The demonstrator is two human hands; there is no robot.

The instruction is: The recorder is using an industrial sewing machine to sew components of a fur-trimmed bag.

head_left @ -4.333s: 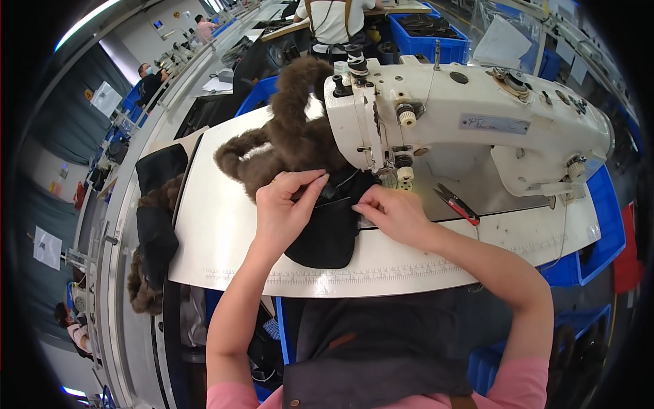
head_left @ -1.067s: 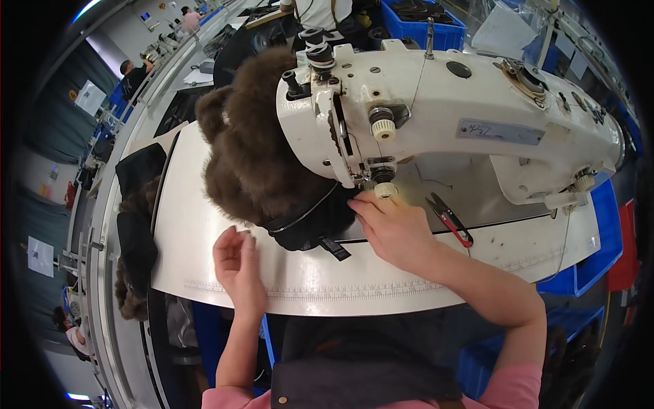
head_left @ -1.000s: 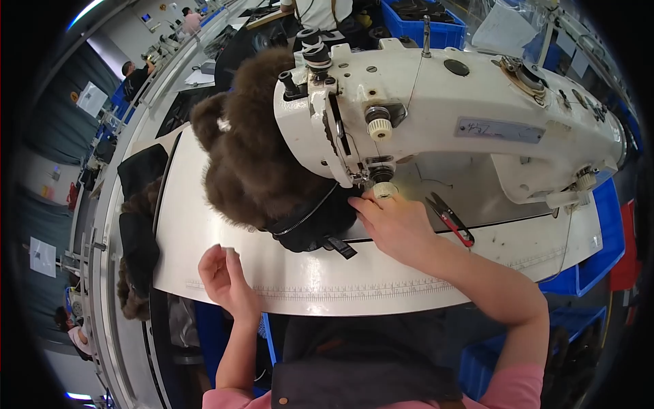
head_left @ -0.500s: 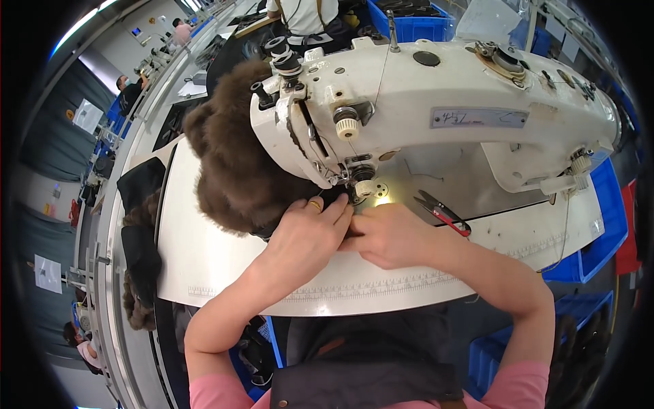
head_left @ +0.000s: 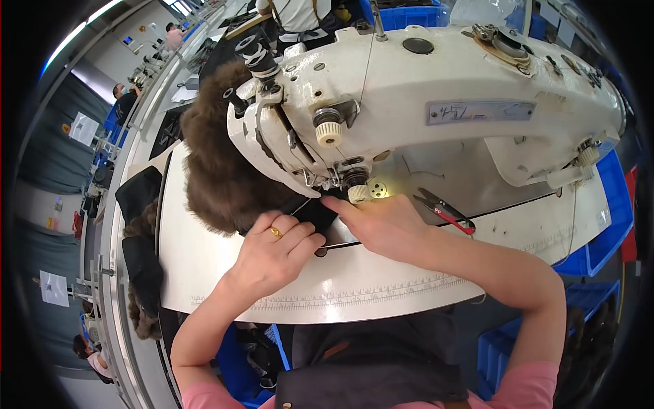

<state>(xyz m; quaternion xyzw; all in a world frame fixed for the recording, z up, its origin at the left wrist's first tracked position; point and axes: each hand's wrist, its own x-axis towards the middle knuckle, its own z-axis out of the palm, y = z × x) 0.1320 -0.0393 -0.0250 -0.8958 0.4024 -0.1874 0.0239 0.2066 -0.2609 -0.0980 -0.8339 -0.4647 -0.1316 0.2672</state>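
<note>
While my left hand [head_left: 278, 253] presses flat on the black fabric [head_left: 315, 213] beside the brown fur [head_left: 221, 178], gripping nothing, my right hand [head_left: 381, 223] points fingers at the needle [head_left: 357, 193]; I cannot tell whether it pinches cloth. Red snips [head_left: 444, 210] lie near on the table [head_left: 381, 290].

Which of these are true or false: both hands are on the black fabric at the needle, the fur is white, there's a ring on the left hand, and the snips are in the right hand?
1. Both the left hand and right hand press the black fabric by the sewing machine: true.
2. The fur piece is white: false, it is brown.
3. The left hand wears a ring: true.
4. The right hand holds the red-handled snips: false, they lie on the table.
</note>
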